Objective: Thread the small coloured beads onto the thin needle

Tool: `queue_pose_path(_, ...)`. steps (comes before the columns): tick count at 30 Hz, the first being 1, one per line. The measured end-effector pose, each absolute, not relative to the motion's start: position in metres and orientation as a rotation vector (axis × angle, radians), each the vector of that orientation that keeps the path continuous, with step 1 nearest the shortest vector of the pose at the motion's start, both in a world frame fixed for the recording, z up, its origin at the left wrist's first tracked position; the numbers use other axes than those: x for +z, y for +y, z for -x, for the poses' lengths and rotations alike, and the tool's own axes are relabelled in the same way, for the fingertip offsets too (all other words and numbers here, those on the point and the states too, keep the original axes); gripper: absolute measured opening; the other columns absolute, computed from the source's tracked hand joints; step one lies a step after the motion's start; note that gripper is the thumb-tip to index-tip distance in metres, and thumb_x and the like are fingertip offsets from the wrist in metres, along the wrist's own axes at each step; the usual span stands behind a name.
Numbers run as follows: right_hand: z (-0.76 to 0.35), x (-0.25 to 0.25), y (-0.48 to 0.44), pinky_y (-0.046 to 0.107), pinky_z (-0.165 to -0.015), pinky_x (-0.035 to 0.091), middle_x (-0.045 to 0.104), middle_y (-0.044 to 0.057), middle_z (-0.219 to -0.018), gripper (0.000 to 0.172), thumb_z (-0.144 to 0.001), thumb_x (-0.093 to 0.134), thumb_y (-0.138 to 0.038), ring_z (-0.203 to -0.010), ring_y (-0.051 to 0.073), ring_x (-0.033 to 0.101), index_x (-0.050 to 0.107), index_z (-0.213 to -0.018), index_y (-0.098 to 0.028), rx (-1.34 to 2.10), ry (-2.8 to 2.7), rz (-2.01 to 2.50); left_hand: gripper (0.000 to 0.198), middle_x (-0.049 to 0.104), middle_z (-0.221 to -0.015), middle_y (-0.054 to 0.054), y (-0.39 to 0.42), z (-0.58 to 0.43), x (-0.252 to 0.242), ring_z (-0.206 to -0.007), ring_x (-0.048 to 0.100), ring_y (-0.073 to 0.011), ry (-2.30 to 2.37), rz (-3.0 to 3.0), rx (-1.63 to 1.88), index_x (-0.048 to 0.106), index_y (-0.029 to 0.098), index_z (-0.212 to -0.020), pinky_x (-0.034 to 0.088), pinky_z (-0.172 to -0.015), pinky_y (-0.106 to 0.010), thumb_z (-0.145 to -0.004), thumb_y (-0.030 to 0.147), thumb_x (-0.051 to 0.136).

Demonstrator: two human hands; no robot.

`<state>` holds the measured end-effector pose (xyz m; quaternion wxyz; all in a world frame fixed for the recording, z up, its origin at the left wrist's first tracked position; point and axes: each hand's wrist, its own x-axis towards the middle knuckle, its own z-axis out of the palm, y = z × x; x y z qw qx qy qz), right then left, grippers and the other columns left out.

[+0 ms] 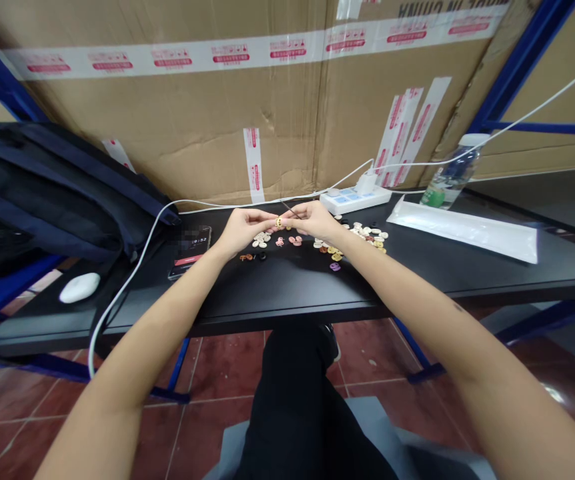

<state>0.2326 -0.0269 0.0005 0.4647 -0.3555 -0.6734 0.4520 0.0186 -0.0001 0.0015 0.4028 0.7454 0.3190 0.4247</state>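
Above the black table (pixel 287 287), both hands meet near the middle of the view. My left hand (pixel 245 228) pinches a small yellow piece (pixel 279 222) from the left. From the right, my right hand (pixel 312 221) has its fingertips closed on the same piece, and a thin dark stick (pixel 290 209) slants up from those fingers. Below the hands lie pink pieces (pixel 295 241), with cream pieces (pixel 261 239) and brown ones (pixel 246 257) to the left. More cream pieces (pixel 367 232), yellow pieces (pixel 336 255) and a purple piece (pixel 335 267) are around my right wrist.
A phone (pixel 190 252), a white mouse (pixel 80 287) and a dark backpack (pixel 67 187) are at the left. A power strip (pixel 355 198), white cable (pixel 155 227), bottle (pixel 452 172) and long white tray (pixel 462 229) stand or lie behind and right. Cardboard (pixel 192 127) rises behind.
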Motion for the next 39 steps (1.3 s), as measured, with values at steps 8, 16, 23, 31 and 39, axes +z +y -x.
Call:
queue_pose_path(8,-0.2327,-0.0038,-0.0228,0.021,-0.039,0.043,0.071,0.001,-0.069,0.029,-0.078,0.085,-0.038,-0.039,0.004,0.044,0.071,-0.087,-0.014,1.130,-1.604,0.814,0.042,0.079,-0.095,-0.010,-0.0030,-0.0234,0.0025,-0.086,0.075,-0.0205,0.765,-1.856,1.142,0.077,0.013,-0.105,0.058,-0.091,-0.039,-0.074,0.039,0.087)
queue_pose_path(16,-0.2298,-0.0042,-0.0225,0.020,-0.040,0.045,0.061,-0.004,-0.056,0.027,-0.080,0.084,-0.037,-0.039,0.006,0.048,0.068,-0.083,-0.016,1.190,-1.620,0.820,0.038,0.071,-0.085,-0.004,-0.0061,-0.0270,0.0004,-0.077,0.070,-0.0144,0.778,-1.949,1.104,0.064,0.013,-0.089,0.056,-0.073,-0.027,-0.069,0.033,0.090)
queue_pose_path(23,-0.2293,-0.0036,-0.0232,0.018,-0.039,0.043,0.071,0.000,-0.067,0.016,-0.087,0.078,-0.028,-0.038,0.004,0.044,0.072,-0.084,-0.014,1.157,-1.624,0.871,0.035,0.072,-0.087,-0.005,-0.0062,-0.0274,0.0006,-0.077,0.069,-0.0135,0.741,-2.020,1.156,0.066,0.013,-0.094,0.057,-0.077,-0.028,-0.072,0.031,0.087)
queue_pose_path(31,-0.2275,-0.0030,-0.0228,0.017,-0.036,0.040,0.074,0.003,-0.073,0.016,-0.088,0.075,-0.025,-0.039,0.002,0.042,0.072,-0.078,-0.013,1.125,-1.624,0.907,0.030,0.071,-0.084,-0.004,-0.0051,-0.0261,-0.0011,-0.076,0.069,-0.0135,0.744,-2.074,1.131,0.069,0.012,-0.101,0.058,-0.078,-0.029,-0.079,0.028,0.080)
queue_pose_path(39,-0.2271,-0.0026,-0.0240,0.018,-0.039,0.045,0.074,0.003,-0.073,0.015,-0.087,0.076,-0.024,-0.038,0.003,0.042,0.072,-0.078,-0.013,1.151,-1.637,0.912,0.033,0.072,-0.083,-0.006,-0.0040,-0.0253,-0.0032,-0.075,0.070,-0.0150,0.774,-2.110,1.148,0.068,0.012,-0.094,0.059,-0.075,-0.029,-0.077,0.037,0.083)
